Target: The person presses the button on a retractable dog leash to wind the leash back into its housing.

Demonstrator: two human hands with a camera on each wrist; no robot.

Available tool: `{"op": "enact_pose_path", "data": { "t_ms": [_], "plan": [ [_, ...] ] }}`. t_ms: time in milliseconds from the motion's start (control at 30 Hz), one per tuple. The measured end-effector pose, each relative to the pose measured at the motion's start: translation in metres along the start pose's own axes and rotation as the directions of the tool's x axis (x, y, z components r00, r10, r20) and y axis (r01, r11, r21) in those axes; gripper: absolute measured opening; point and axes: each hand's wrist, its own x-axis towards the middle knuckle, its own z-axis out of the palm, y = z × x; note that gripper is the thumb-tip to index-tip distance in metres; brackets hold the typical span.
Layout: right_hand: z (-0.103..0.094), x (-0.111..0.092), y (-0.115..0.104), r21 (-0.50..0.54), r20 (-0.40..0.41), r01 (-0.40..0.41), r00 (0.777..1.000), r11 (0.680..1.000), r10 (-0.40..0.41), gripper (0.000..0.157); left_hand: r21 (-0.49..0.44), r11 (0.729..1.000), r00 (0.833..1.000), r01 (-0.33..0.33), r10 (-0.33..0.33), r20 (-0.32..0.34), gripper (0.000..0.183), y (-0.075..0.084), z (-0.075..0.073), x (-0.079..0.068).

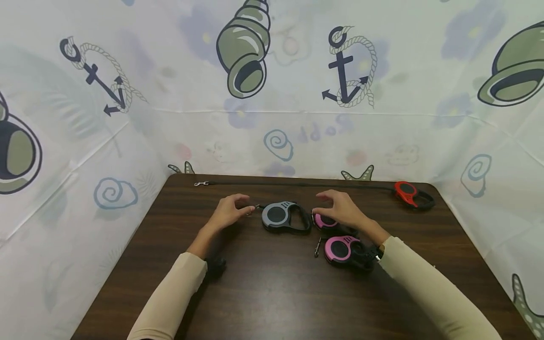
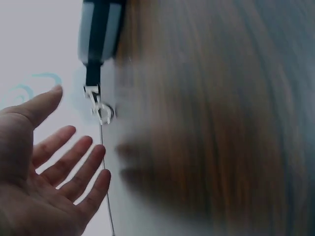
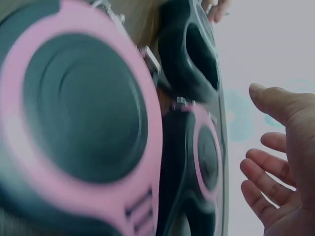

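Observation:
A grey-and-black retractable dog leash lies between the two hands, its handle loop to the right. Its metal clip points left, close to my left hand. The left wrist view shows that hand's fingers relaxed and spread apart, with nothing in them. Over a pink-and-black leash hovers my right hand, which partly hides it in the head view. The right wrist view shows those fingers loosely bent and apart from the leash. A second pink leash lies nearer, beneath the right wrist.
At the back right lies a red leash; its black cord runs along the table's far edge to a metal clip at the left. A small black object shows beside the left wrist. Patterned cloth surrounds the brown table.

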Motion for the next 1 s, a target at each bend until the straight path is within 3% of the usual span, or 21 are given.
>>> {"op": "enact_pose_path", "data": {
  "t_ms": [167, 400, 633, 1000],
  "plan": [
    [-0.016, -0.010, 0.015, -0.053, -0.028, 0.002, 1.000, 0.999, -0.004, 0.055, 0.061, 0.998, 0.999, -0.022, 0.025, -0.046, 0.058, -0.014, -0.016, -0.002],
    [-0.041, -0.025, 0.040, -0.142, -0.062, -0.023, 0.998, 0.990, 0.014, 0.056, 0.142, 0.990, 0.997, 0.002, 0.010, -0.081, 0.063, -0.033, -0.044, -0.004],
    [-0.067, -0.045, 0.062, -0.191, -0.087, -0.084, 0.994, 0.978, 0.069, 0.061, 0.158, 0.987, 0.989, -0.009, 0.033, -0.146, 0.061, -0.048, -0.067, -0.005],
    [-0.097, -0.069, 0.087, -0.280, -0.105, -0.121, 0.990, 0.952, 0.095, 0.062, 0.267, 0.964, 0.993, 0.017, 0.015, -0.120, 0.064, -0.061, -0.086, 0.000]
  ]
}}
